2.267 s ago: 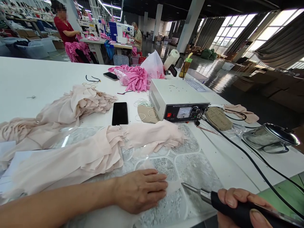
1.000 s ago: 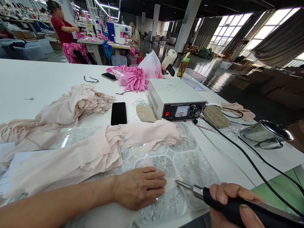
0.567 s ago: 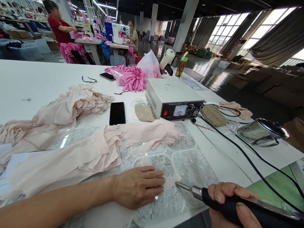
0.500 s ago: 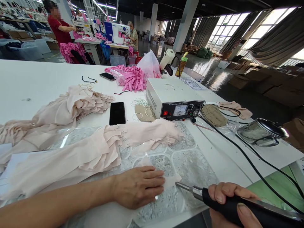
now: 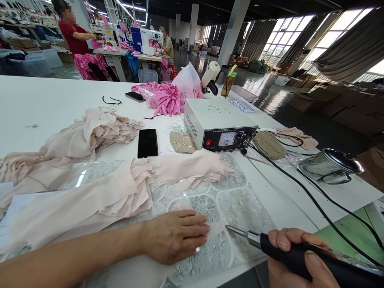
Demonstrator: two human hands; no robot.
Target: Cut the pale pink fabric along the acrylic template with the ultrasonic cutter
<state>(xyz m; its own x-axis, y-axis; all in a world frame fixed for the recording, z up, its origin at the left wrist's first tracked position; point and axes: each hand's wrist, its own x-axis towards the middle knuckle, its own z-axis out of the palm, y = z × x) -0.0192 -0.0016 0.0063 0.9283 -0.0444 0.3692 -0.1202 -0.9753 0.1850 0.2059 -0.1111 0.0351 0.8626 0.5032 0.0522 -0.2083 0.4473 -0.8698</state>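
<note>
My left hand (image 5: 177, 237) lies flat, palm down, on a pale pink piece of fabric (image 5: 217, 229) over a clear patterned mat (image 5: 246, 212). Most of that fabric is hidden under the palm; a narrow end sticks out past the fingertips. My right hand (image 5: 300, 256) grips the black handle of an ultrasonic handpiece (image 5: 255, 239) with a pointed metal tip. That tip is at the right end of the fabric; whether it touches I cannot tell. Stacks of the same pale fabric (image 5: 84, 204) lie left of and beyond my left hand.
A white control box (image 5: 222, 114) with a dial stands behind, its black cable (image 5: 294, 180) running along the right. Nearby are a black phone (image 5: 147, 143), a lidded glass jug (image 5: 328, 168), a cardboard pattern (image 5: 270, 145) and pink strips (image 5: 168, 98). Co-workers sew farther back.
My right hand and the handpiece have shifted slightly right, the tip moving to the fabric's outer corner. My left hand stays nearly still on the fabric.
</note>
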